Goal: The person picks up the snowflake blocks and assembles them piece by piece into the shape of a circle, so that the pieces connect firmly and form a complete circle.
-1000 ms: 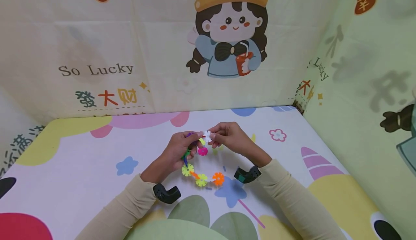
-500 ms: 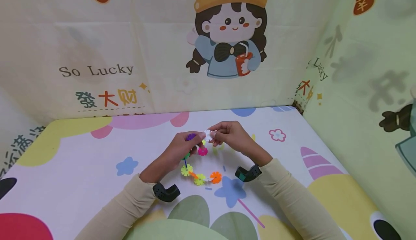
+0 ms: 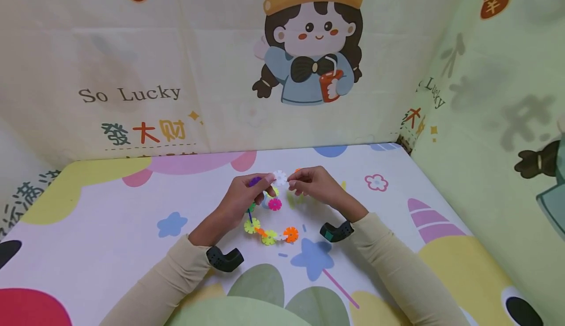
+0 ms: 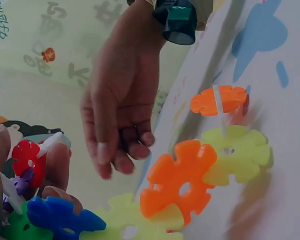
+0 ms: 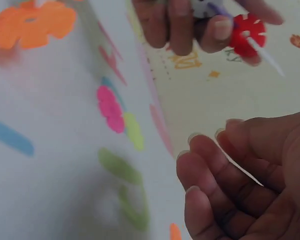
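Gripping a curving chain of plastic flower discs (image 4: 162,175) near its upper end with the left hand (image 3: 242,198), thumb and fingers clasped about the links, up over the printed tabletop (image 3: 132,238)! Showing a red disc (image 4: 21,160) at the tip, joined to a white disc (image 3: 280,177). Running down through purple, green, blue, yellow and orange, bending back toward the person; resting on the cloth or just above it at the lower end, hard to say. Cupping only air with the right hand (image 3: 318,187), fingers loosely bent just beside the white disc. Spotting below, on the tabletop, a pink disc (image 5: 110,109) beside a yellow-green disc (image 5: 133,131), plus an orange piece (image 3: 297,170) partly hidden behind the right hand.
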`<state>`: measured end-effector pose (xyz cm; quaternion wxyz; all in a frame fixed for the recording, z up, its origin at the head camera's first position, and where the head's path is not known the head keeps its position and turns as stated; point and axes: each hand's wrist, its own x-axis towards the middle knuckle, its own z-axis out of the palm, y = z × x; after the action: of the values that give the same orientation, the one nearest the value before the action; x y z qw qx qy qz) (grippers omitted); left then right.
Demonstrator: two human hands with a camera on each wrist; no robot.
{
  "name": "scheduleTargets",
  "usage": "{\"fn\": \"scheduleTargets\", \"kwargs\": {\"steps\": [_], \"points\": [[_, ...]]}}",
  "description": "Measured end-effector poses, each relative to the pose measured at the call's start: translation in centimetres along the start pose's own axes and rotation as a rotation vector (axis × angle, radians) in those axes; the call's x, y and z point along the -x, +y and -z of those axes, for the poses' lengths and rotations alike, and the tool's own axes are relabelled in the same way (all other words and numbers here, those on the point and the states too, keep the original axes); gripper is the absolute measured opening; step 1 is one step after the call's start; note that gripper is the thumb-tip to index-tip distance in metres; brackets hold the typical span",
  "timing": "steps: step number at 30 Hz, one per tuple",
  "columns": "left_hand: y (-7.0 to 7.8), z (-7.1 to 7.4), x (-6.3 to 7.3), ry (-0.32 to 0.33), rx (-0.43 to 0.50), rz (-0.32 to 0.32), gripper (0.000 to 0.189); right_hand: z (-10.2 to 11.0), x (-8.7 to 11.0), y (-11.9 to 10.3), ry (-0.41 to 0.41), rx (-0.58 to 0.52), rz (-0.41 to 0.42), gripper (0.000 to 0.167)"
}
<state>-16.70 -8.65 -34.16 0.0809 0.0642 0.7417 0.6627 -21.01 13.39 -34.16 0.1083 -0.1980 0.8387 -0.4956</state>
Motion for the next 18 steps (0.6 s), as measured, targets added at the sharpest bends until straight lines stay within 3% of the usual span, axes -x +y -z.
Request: {"fn": "scheduleTargets", "kwargs": {"steps": [8, 12, 18], "points": [[0.1, 0.1, -0.1, 0.055, -0.015, 0.035, 0.035, -2.0, -1.2, 0.7, -0.074, 0.175, -0.02, 0.01], [0.2, 0.1, -0.1, 0.036, 0.008, 0.043, 0.033, -2.7, -1.4, 0.6, -0.1, 0.176, -0.054, 0.013], [0.4, 0.3, -0.2, 0.013, 0.037, 0.111, 0.036, -3.3, -1.6, 0.6, -0.123, 0.247, -0.012, 0.02]]}}
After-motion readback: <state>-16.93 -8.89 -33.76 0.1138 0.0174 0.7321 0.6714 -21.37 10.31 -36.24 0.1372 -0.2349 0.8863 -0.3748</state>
